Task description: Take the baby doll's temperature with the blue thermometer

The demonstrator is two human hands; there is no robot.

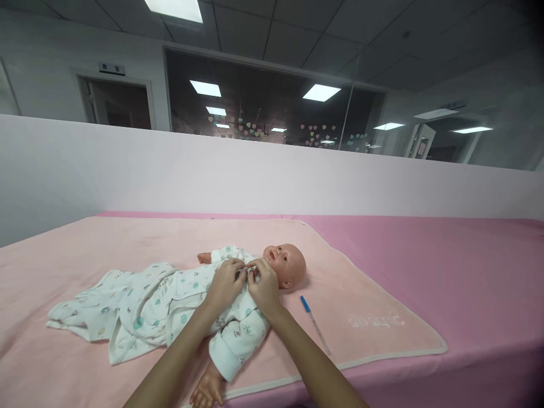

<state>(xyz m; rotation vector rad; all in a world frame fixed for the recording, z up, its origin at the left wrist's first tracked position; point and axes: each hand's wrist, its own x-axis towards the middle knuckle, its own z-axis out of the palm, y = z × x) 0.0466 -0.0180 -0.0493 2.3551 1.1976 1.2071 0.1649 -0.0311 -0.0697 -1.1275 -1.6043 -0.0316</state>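
A baby doll (292,262) lies on its back with its head to the right. It wears a white patterned baby outfit (187,283), whose loose lower end is spread to the left. My left hand (227,284) is closed in a pinch on the outfit's front below the doll's chin. Beside it, my right hand (263,286) pinches the same upper front near the neck. The fingertips nearly meet over a thin white bit of the cloth. Whether it is a tie, a snap or just the edge cannot be made out, as the fingers cover it.
A pink blanket (361,294) with a pale border lies under the doll, over a darker pink sheet (488,283). A thermometer-like clear stick with a blue cap (305,304) rests right of the doll. Behind the bed stands a low white partition (272,178).
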